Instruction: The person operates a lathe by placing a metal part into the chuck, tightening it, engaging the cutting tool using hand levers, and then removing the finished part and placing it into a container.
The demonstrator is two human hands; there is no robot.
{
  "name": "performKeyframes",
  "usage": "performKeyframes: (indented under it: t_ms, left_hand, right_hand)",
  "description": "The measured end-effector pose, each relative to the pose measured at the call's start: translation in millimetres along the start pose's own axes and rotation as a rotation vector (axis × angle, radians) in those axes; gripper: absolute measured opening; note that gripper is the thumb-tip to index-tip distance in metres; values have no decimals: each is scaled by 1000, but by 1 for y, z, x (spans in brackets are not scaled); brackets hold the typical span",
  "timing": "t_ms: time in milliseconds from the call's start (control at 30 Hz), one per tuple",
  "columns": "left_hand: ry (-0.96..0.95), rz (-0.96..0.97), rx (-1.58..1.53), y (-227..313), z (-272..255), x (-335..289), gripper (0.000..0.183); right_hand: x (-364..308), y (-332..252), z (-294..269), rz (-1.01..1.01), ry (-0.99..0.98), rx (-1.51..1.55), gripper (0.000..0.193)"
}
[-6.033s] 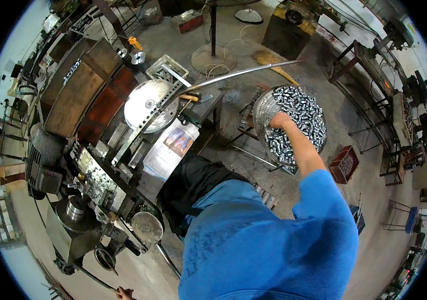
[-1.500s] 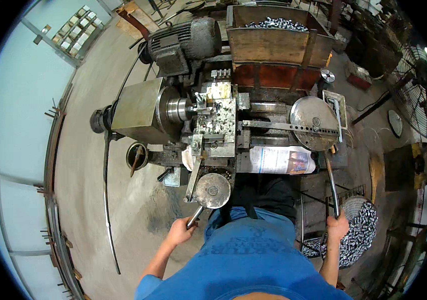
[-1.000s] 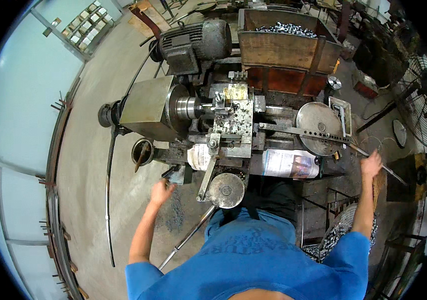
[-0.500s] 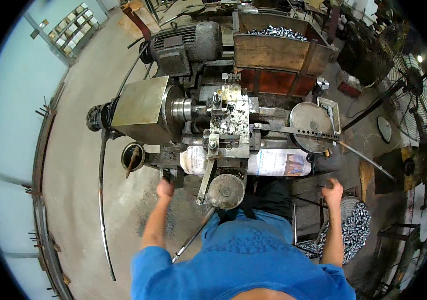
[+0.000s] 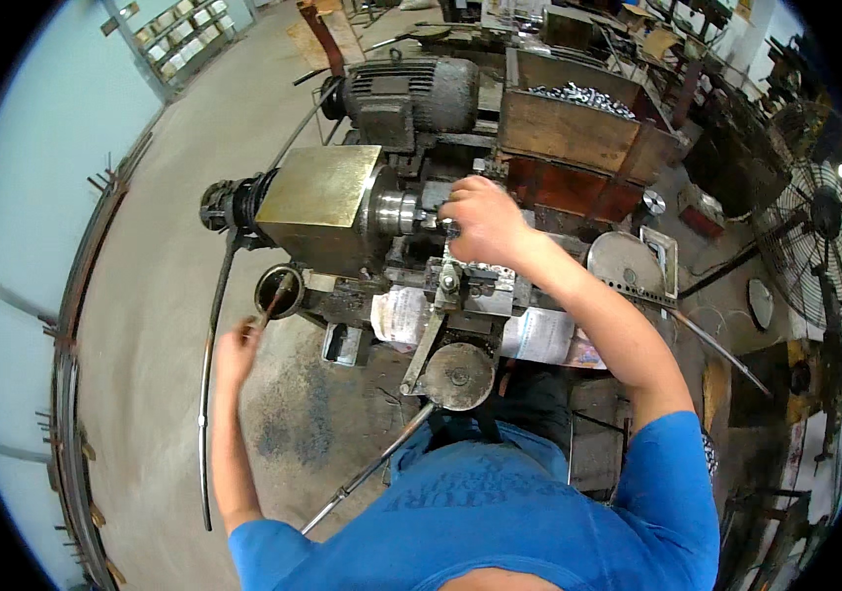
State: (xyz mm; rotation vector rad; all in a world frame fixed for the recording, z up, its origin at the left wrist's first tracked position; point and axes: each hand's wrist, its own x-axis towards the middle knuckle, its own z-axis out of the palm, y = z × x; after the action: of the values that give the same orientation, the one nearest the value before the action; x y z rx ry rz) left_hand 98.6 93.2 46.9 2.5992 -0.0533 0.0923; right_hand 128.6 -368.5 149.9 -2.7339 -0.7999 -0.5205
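My right hand (image 5: 485,225) is over the lathe's tool slide, beside the shiny chuck (image 5: 397,213). Its fingers curl closed; whatever they grip, if anything, lies hidden under them. On the left, my left hand (image 5: 238,353) is at the lower end of a brush-like handle (image 5: 281,294) that leans out of a round dark pot (image 5: 267,280). Blur hides whether those fingers are closed on the handle. In front of me a flat bar (image 5: 425,353) and a round metal disc (image 5: 459,376) extend from the slide, with a long lever (image 5: 371,477) below.
An electric motor (image 5: 416,94) and a wooden box (image 5: 564,128) of small metal parts stand behind the lathe. Another round plate (image 5: 626,264) and a large fan (image 5: 820,222) are at right. A long rod (image 5: 206,424) hangs at left, near my left forearm.
My right hand has moved from the lower right up onto the tool slide. My left hand has shifted left, to the pot's handle. The view has shifted a little.
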Motion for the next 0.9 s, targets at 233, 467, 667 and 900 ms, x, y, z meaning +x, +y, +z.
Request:
performKeyframes:
  t_ms: [233, 467, 667, 900]
  left_hand:
    - [287, -309, 256, -95, -82, -65, 31]
    - [301, -564, 284, -38, -29, -88, 49]
    - [317, -447, 227, -7, 2, -117, 35]
    - [-57, -335, -94, -13, -30, -89, 23]
  right_hand:
    - [42, -7, 25, 123, -213, 49, 24]
    - [58, -15, 34, 32, -510, -318, 28]
    - [63, -7, 52, 28, -514, -240, 26]
    - [45, -12, -16, 64, -239, -257, 20]
